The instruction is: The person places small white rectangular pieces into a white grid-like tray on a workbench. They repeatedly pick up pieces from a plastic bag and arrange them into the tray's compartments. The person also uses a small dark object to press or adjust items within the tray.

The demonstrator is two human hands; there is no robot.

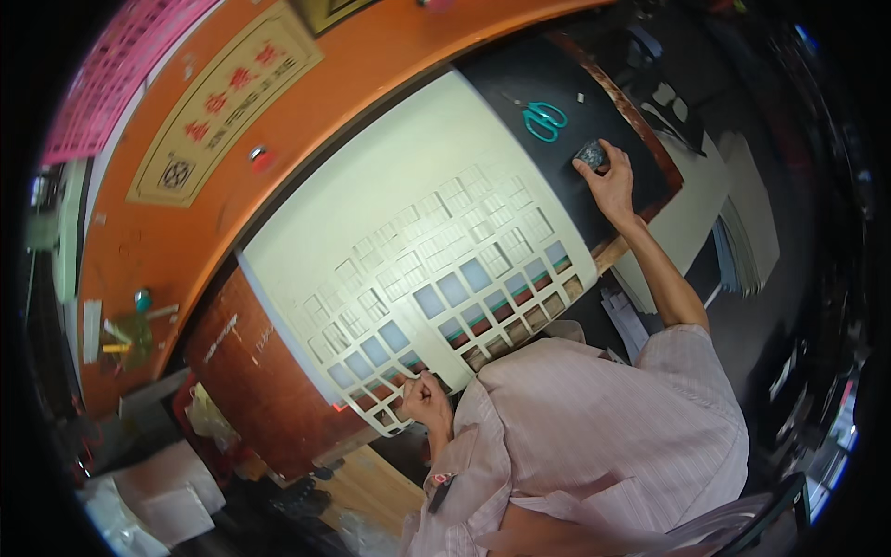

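Observation:
A large cream sheet [348, 200] lies slanted across the work surface, cut into rows of small rectangles. Along its near side several windows stand open, leaving thin bars. At that near edge my left hand [427, 404] is closed around the sheet's margin, its fingertips partly hidden. Off the sheet's far right side, my right hand [614, 186] grips a dark grey, rounded, speckled lump [590, 153] between thumb and fingers, on or just over a black mat [506, 70]. Teal-handled scissors [543, 121] lie on that mat, left of my right hand.
An orange machine panel [306, 102] with a sign plate runs along the far side. A reddish-brown board [269, 371] extends left of the sheet. Stacked pale sheets [747, 213] sit at the right. A pink basket [116, 70] stands at far left.

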